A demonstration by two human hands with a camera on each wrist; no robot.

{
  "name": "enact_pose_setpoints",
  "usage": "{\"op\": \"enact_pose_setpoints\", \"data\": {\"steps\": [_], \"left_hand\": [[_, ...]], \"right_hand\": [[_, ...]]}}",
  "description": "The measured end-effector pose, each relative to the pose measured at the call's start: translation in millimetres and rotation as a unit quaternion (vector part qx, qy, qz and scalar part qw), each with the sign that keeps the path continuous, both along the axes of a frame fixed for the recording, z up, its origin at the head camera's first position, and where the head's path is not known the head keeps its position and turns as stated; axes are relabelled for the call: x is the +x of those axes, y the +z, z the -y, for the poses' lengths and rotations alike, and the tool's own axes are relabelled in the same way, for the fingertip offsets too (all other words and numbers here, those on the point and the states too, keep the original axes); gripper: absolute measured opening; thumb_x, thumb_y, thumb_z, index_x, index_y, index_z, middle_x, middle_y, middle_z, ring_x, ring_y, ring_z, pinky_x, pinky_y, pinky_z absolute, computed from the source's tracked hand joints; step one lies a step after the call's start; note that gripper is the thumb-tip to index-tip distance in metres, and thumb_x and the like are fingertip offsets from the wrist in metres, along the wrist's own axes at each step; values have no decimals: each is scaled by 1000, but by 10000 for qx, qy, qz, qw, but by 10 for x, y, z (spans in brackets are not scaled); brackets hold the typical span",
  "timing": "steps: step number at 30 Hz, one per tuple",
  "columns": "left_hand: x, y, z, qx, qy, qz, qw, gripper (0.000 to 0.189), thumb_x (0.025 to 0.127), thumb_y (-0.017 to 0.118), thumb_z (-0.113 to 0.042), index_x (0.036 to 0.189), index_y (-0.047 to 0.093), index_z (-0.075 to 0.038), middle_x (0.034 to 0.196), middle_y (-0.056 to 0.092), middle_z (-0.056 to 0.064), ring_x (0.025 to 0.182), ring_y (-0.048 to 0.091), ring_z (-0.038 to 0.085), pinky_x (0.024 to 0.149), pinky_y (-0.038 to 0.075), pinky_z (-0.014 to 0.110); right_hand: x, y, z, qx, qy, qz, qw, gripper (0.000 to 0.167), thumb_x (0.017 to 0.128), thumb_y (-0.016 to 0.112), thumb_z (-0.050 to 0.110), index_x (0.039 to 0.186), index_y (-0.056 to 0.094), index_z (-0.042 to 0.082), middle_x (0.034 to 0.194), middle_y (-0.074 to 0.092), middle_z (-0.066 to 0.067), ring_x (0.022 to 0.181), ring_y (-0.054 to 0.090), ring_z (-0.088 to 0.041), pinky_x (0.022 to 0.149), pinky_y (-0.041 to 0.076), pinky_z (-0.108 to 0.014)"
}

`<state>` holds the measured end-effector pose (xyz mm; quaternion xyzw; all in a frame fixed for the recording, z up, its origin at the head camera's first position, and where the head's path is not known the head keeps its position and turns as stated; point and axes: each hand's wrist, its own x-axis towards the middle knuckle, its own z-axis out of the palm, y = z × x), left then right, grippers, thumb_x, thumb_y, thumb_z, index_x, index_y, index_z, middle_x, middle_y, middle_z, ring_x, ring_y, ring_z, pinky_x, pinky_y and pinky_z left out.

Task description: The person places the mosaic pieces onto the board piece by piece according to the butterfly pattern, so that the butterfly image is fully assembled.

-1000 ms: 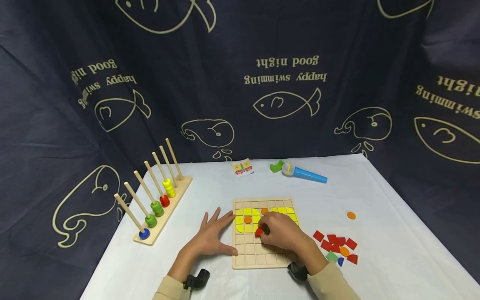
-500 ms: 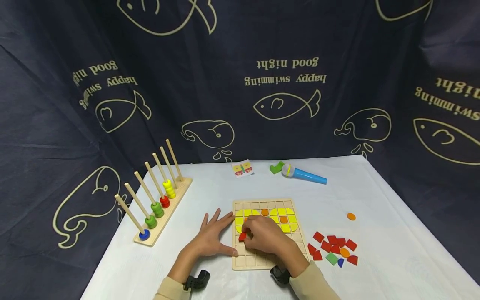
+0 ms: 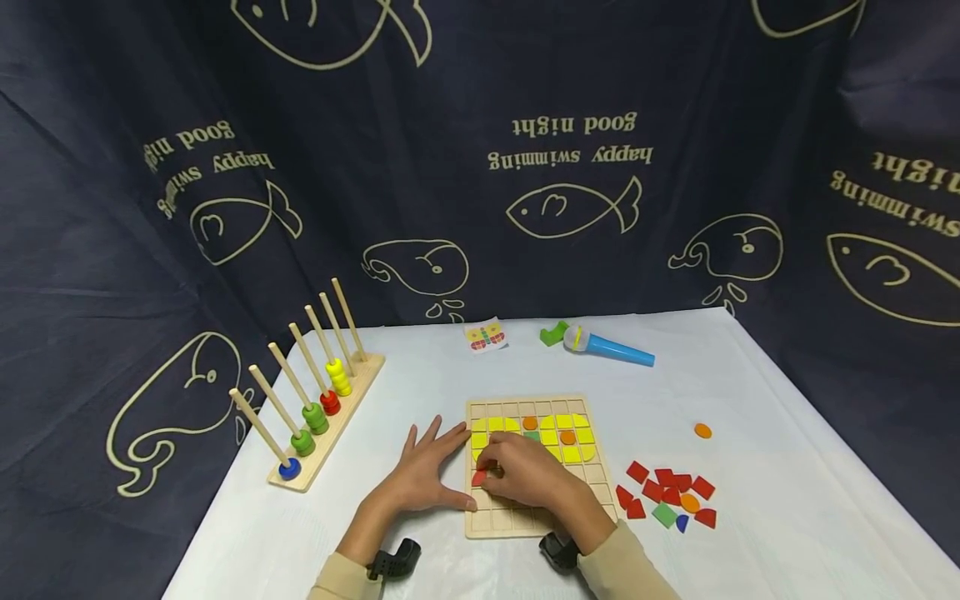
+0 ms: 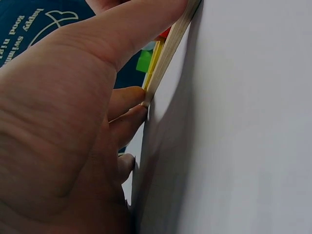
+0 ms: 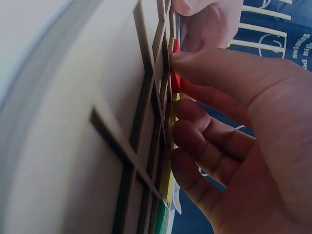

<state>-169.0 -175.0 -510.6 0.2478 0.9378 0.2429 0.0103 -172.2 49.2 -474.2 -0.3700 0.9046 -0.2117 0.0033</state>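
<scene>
A wooden grid board (image 3: 495,522) lies flat on the table, partly filled with yellow tiles (image 3: 572,454), orange discs (image 3: 567,437) and a green square (image 3: 532,436). My right hand (image 3: 531,471) is over its left part, thumb and index finger pinching a red tile with a curved edge (image 3: 478,478) in the row just below the yellow ones. In the right wrist view the red tile (image 5: 176,83) stands at the thumb tip. My left hand (image 3: 422,477) is spread, with thumb tip and fingertips against the board's left edge. The right hand hides several middle cells.
Right of the board lie loose red tiles (image 3: 652,492), a green square (image 3: 664,515), a blue half-round piece (image 3: 682,523) and orange discs (image 3: 702,431). A peg stand with rings (image 3: 352,385) is at left. Behind are a butterfly card (image 3: 485,336), a green block (image 3: 553,334) and a toy microphone (image 3: 618,350).
My right hand has moved left across the board with the red tile, from the middle to the left edge, and the tile has turned. The left hand stays in place.
</scene>
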Motion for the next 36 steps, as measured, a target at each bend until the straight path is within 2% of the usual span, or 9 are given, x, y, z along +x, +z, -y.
{"op": "enact_pose_setpoints", "data": {"steps": [7,15,20,25,31,36], "left_hand": [[1,1,-10,24,10,18,10000,112,58,72,-77,148,41,-17,153,33,-2,144,9,35,108,-4,63],[7,14,-24,8,129,163,9998,113,57,74,-75,149,40,-18,154,32,-4,144,8,33,109,-5,61],[0,3,-30,45,135,159,9998,114,56,75,-74,148,40,-18,153,32,-3,144,8,34,109,-5,61],[-3,-1,-30,108,112,178,9997,114,55,76,-74,148,41,-17,153,32,-3,144,7,34,109,-7,61],[-9,-24,-28,-23,130,164,9998,114,55,75,-75,148,40,-19,153,31,-6,145,7,32,110,-6,60],[-5,-15,-27,-15,144,167,9998,113,55,76,-74,148,41,-20,153,32,-6,145,7,32,110,-6,60]], "right_hand": [[9,5,-66,29,-83,117,9999,15,79,77,28,91,75,20,84,54,13,69,47,-5,63,42,-23],[-22,40,-302,-88,-400,310,9987,13,80,76,27,92,73,20,84,57,13,72,49,-8,67,45,-26],[-19,61,-495,-89,-581,214,9980,12,82,75,25,92,73,19,85,59,13,75,51,-7,72,47,-30],[10,81,-728,-51,-717,137,9973,10,81,75,23,90,72,19,82,57,11,71,49,-7,65,46,-26],[45,95,-1041,-118,-994,-30,9950,16,80,76,21,94,72,16,86,58,11,73,49,-7,67,46,-27],[84,89,-1307,-215,-1294,16,9914,17,80,77,18,96,73,15,83,57,12,72,50,-7,64,45,-25]]}}
